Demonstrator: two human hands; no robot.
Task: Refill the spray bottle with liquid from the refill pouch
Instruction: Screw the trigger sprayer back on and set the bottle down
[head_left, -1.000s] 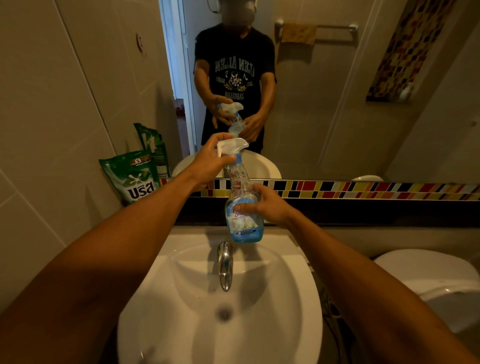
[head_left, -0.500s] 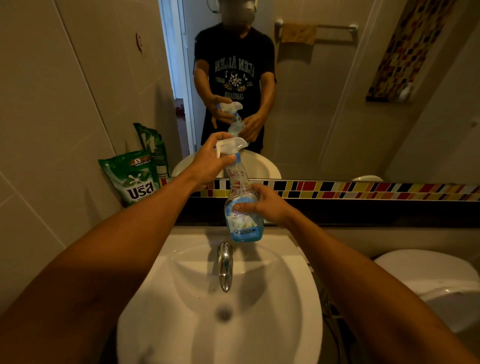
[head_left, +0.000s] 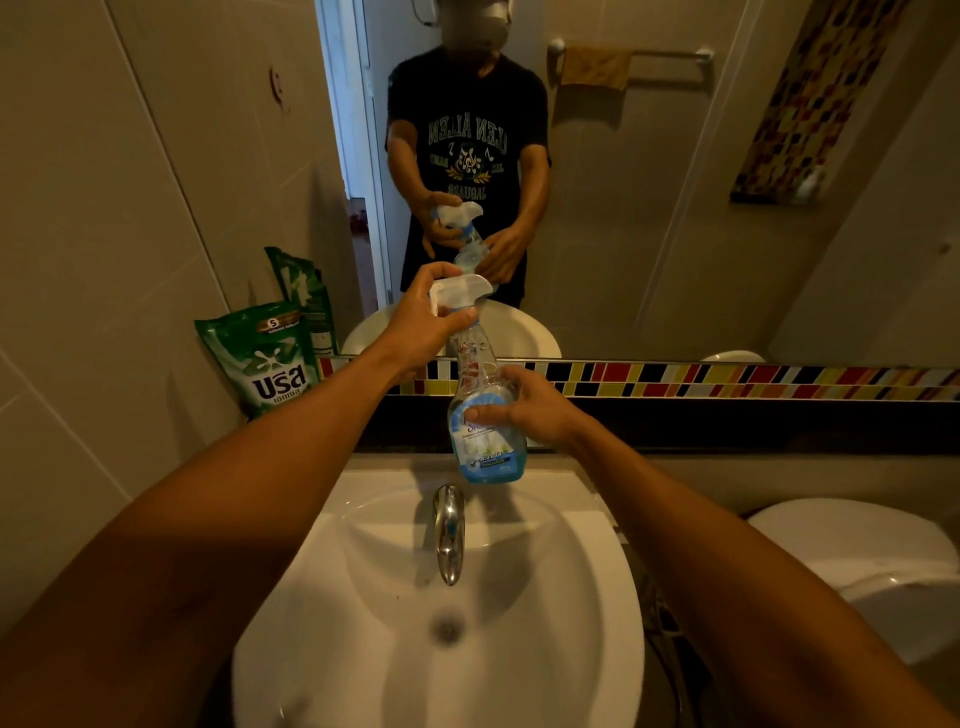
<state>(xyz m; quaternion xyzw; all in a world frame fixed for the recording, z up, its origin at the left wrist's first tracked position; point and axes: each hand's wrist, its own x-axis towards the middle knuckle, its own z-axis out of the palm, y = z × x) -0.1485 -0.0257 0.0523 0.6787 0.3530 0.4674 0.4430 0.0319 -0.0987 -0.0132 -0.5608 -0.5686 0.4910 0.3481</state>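
Note:
A clear spray bottle (head_left: 480, 441) with a blue label and a little blue liquid at its bottom is held upright above the back of the sink. My right hand (head_left: 524, 410) grips its body from the right. My left hand (head_left: 426, 325) is closed around the white trigger head (head_left: 462, 291) at the top. A green refill pouch (head_left: 262, 358) leans against the tiled wall on the ledge at the left, apart from both hands.
Below is a white sink (head_left: 363, 597) with a chrome tap (head_left: 449, 530). Straight ahead a mirror (head_left: 649, 208) reflects me and the bottle, above a strip of coloured tiles (head_left: 727, 382). A white toilet (head_left: 857, 561) stands at the right.
My left hand has turned slightly on the trigger head. The bottle and my right hand stay in the same place.

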